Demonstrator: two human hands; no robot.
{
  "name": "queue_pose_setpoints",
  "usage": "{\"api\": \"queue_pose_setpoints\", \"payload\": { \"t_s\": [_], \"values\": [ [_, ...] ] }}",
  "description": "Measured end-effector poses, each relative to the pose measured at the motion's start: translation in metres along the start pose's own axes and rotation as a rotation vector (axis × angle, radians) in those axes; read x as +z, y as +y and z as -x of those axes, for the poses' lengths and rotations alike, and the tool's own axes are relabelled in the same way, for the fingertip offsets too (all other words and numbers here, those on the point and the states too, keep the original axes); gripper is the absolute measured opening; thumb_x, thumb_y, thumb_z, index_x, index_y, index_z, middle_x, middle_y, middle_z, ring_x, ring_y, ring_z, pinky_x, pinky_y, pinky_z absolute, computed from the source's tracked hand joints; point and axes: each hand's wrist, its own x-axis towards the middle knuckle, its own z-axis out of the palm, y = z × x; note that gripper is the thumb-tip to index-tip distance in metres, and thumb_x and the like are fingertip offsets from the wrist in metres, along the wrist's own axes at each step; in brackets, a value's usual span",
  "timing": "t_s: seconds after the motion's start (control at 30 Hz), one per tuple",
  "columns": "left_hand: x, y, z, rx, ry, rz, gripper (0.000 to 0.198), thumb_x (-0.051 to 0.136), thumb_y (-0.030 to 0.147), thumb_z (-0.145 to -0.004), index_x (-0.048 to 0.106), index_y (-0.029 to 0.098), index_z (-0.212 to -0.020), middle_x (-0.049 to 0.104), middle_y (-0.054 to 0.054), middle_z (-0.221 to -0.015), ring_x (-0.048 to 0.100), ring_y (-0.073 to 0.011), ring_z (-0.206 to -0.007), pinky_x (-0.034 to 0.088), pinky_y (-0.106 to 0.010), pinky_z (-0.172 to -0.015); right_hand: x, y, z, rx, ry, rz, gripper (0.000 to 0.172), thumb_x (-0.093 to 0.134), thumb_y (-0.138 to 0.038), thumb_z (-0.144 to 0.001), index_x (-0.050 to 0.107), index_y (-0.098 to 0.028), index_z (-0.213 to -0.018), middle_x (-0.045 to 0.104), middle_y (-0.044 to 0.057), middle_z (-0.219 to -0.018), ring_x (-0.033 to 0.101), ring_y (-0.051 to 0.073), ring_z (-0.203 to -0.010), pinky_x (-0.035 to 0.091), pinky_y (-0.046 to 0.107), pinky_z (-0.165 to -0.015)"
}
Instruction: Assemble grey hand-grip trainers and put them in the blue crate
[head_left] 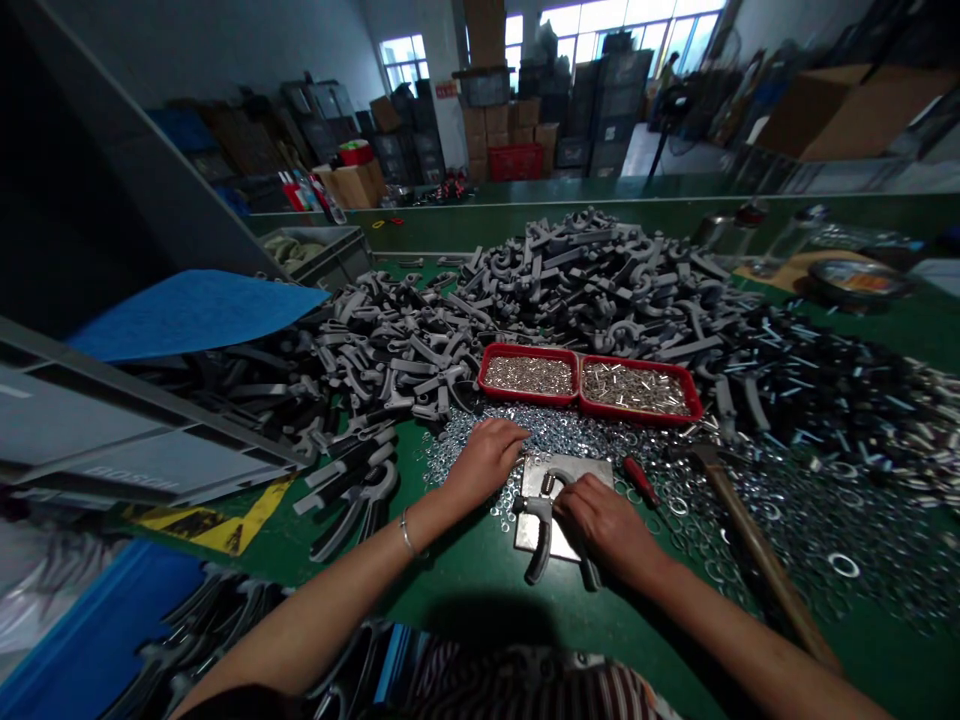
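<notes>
My right hand (pixel 609 525) is closed on a grey plier-like tool (pixel 541 540) with two handles and a curved hook end. That tool lies over a square metal plate (pixel 562 550) on the bench. A small coil, apparently a spring (pixel 548 484), shows inside the hook. My left hand (pixel 489 462) hovers over a spread of small shiny washers (pixel 457 440), left of the plate's upper corner. Its fingers are pinched together, and whatever lies between the tips is too small to make out. A red-handled tool (pixel 640 481) rests just right of the plate.
Two red trays (pixel 579 380) of small metal pins stand behind the plate. Grey tool parts (pixel 600 260) are heaped beyond them. A hammer (pixel 757 540) lies at right among metal rings. Grey crates (pixel 135 430) border the left, and a blue bin (pixel 97 630) sits lower left.
</notes>
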Motion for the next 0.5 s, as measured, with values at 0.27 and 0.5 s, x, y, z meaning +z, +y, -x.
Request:
{"api": "queue_pose_setpoints", "payload": {
  "t_s": [0.27,0.5],
  "values": [
    [-0.016,-0.026,-0.065,-0.017,-0.012,-0.279,0.024,0.051,0.017,-0.098,0.07,0.019,-0.113,0.07,-0.007,-0.113,0.06,-0.0208,-0.111,0.043,-0.037,-0.102,-0.02,0.002,0.017,-0.09,-0.127,-0.004,0.036,0.036,-0.012,-0.103,0.056,-0.014,-0.133,0.064,0.013,-0.125,0.057,0.025,-0.104,0.054,0.039,-0.086],
    [-0.019,-0.06,-0.133,-0.17,-0.154,-0.474,0.023,0.054,0.007,-0.088,0.075,0.009,-0.096,0.072,-0.019,-0.104,0.065,-0.0281,-0.104,0.047,-0.038,-0.096,-0.073,0.056,0.107,0.483,-0.005,0.392,0.037,0.036,-0.042,-0.101,0.061,-0.014,-0.106,0.064,0.019,-0.102,0.059,0.034,-0.09,0.049,0.05,-0.08]
  ]
}}
